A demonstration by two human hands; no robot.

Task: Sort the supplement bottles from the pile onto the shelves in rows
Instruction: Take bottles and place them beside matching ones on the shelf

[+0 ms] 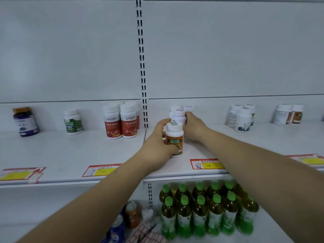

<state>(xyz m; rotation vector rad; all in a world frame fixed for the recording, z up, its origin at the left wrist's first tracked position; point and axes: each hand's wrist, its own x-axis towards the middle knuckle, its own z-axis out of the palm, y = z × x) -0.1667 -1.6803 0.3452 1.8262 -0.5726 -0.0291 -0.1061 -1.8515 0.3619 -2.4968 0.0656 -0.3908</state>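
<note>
An orange-labelled bottle [174, 140] stands upright on the shelf [70, 153], just right of the slotted post [144, 88], with the left hand [157, 142] curled round it. Just behind it, the right hand [194, 127] grips a white bottle [179, 116]. Red-labelled bottles [121, 124] stand just left of the post.

Price tag [206, 163] print blurred, fingertips of right hand [194, 127] hidden behind white bottle [178, 117], blue can [116, 228] cut off

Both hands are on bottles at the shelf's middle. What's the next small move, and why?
Probably slide the white-capped, orange-labelled supplement bottle straight back until it meets the white plastic bottle behind it. The left hand grips the front one, the right hand holds the rear one, and they appear apart, so closing up would tidy the row.
</note>
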